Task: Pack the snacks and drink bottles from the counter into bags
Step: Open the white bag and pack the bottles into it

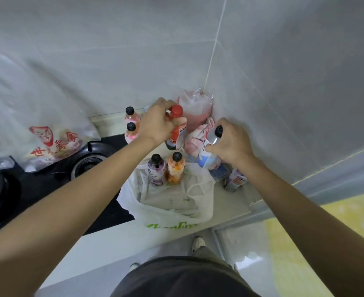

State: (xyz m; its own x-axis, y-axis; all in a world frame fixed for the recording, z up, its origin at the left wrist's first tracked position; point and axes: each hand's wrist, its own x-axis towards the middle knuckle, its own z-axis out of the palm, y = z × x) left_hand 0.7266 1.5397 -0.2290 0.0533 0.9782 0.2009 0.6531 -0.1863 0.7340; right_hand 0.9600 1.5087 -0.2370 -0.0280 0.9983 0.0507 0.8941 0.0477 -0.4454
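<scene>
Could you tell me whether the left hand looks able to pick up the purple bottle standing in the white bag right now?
Probably not yet: the left hand already grips the red-capped bottle; the purple bottle itself stands uncovered.

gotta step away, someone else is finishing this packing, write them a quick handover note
Left hand: grips the red-capped bottle near its neck.
Right hand: grips the blue-and-white bottle, tilted.
Done: a purple bottle and an orange bottle stand in the open white bag.
Left: the two held bottles, two pink bottles by the stove, a small bottle lying at the right, and pink snack packs in the corner.
</scene>
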